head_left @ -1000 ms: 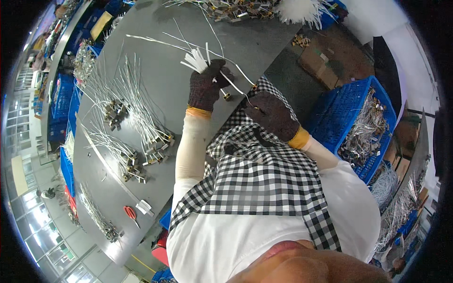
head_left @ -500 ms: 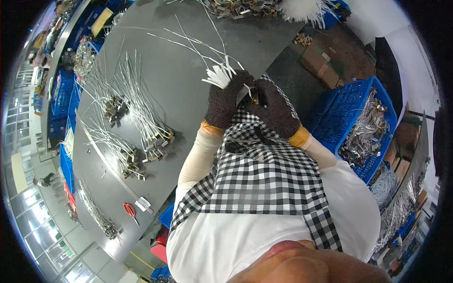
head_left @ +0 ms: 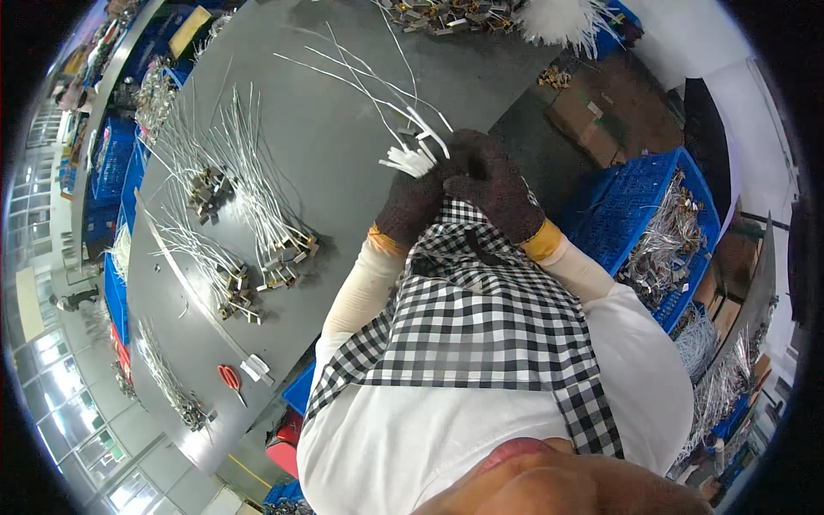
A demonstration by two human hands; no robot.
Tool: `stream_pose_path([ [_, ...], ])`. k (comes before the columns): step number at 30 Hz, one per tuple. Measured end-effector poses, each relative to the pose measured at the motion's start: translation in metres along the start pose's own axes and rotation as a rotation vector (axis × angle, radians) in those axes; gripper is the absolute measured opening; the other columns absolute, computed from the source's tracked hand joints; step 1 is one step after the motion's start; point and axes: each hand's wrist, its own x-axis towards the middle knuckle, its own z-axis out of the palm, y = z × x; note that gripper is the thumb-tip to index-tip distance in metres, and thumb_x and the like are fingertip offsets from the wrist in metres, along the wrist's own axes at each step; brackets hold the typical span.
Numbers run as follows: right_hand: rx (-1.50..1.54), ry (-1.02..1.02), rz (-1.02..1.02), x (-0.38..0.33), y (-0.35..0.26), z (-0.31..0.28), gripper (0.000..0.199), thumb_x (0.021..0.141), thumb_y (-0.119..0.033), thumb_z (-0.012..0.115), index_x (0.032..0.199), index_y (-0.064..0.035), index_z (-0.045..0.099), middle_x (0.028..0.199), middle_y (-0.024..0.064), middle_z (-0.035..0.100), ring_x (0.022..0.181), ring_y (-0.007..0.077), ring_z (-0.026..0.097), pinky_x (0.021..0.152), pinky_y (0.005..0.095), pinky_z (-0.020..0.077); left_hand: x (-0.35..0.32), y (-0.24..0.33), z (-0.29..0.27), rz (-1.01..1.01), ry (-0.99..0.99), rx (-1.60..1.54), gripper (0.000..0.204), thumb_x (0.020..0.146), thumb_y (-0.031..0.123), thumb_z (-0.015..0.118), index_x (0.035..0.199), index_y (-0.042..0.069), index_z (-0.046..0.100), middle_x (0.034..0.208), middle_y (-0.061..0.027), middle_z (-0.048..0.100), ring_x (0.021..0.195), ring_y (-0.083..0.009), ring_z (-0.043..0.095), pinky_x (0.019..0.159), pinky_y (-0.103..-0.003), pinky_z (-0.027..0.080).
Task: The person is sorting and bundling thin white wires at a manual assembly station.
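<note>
My left hand, in a dark brown knit glove, is closed around a bunch of short white sleeves that stick out past the fingers. My right hand, gloved alike, is closed and pressed against the left. What its fingers pinch is hidden. Several thin white wires reach over the grey table from the hands. Left of them lie bundles of white wires with small metal-and-yellow parts at their ends.
Red-handled scissors and a white tag-like piece lie near the table's left edge. At the right, a blue crate holds tangled wired parts. More metal parts are heaped at the far edge, beside white strands.
Both hands have come closer together, and the right fingers now cover the small metal-and-yellow part seen between them before. The white sleeves have shifted slightly right and down.
</note>
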Motion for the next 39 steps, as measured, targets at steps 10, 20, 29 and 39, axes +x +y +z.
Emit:
stream_pose_path([
  [10,0.281,-0.105,0.122,0.017,0.008,0.005,0.051,0.088,-0.01,0.069,0.134,-0.0028,0.047,0.115,0.0105,0.061,0.089,0.0113,0.058,0.075,0.0273,0.0517,0.022,-0.012,-0.033,-0.027,0.072,0.232,0.034,0.089,0.002,0.052,0.122,0.01,0.061,0.116,-0.0153,0.064,0.093,-0.031,0.065,0.08,-0.037,0.052],
  [20,0.385,-0.231,0.237,0.029,-0.002,-0.002,0.056,0.097,-0.044,0.055,0.132,-0.0002,0.048,0.104,0.0058,0.061,0.08,0.0089,0.057,0.069,0.0229,0.0492,0.037,0.012,-0.045,-0.556,0.306,-1.094,0.039,0.091,-0.003,0.055,0.129,0.001,0.055,0.116,-0.0121,0.066,0.111,-0.0201,0.063,0.092,-0.031,0.054],
  [29,0.282,-0.171,0.184,0.043,0.017,0.015,0.05,0.1,-0.042,0.048,0.126,-0.0001,0.051,0.099,0.0039,0.06,0.075,0.0086,0.054,0.066,0.0226,0.0456,0.029,-0.017,-0.037,-0.489,0.185,-0.775,0.023,0.092,0.014,0.063,0.112,0.003,0.066,0.106,-0.0074,0.067,0.097,-0.0168,0.064,0.083,-0.031,0.051],
  [39,-0.18,-0.199,-0.293,0.06,0.039,0.009,0.046,0.098,-0.034,0.054,0.13,-0.0005,0.049,0.099,0.0095,0.06,0.08,0.0124,0.056,0.068,0.0302,0.0498,0.047,-0.062,-0.048,-0.784,0.522,-1.057,0.032,0.095,0.018,0.059,0.118,-0.004,0.06,0.103,-0.0169,0.068,0.091,-0.0249,0.07,0.08,-0.036,0.059],
])
